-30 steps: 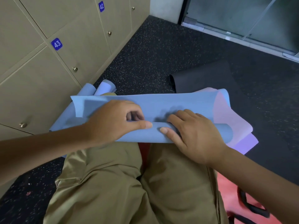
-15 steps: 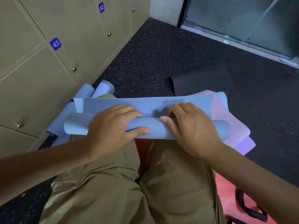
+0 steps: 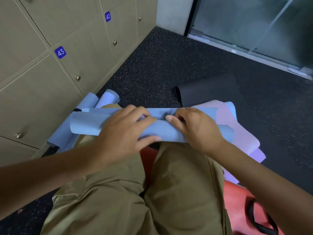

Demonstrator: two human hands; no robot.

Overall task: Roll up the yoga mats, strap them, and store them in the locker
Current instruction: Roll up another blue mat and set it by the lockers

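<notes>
1. Two hands are curled over a half-rolled blue mat point(image 3: 162, 131) lying across the person's knees point(image 3: 118, 192); the left hand point(image 3: 122, 131) wraps the roll with its thumb underneath on the near side, and the right hand point(image 3: 198, 129) grips it with fingers hooked over the far edge.
2. The roll's long axis runs from 9 o'clock to 3 o'clock, its open ends pointing toward the lockers point(image 3: 50, 68) and toward the dark floor point(image 3: 169, 65).
3. A flat strip of the same mat lies just beyond the roll, toward 12 o'clock.
4. Under the mat's 3 o'clock end, a pink mat point(image 3: 243, 141) spreads out loosely.
5. Two rolled blue mats point(image 3: 101, 100) lie at 10 o'clock against the foot of the lockers, whose doors carry the numbers 43 and 42.
6. A black mat point(image 3: 206, 92) lies on the floor at 1 o'clock.
7. A red bag point(image 3: 237, 197) with a black strap sits at 5 o'clock.
</notes>
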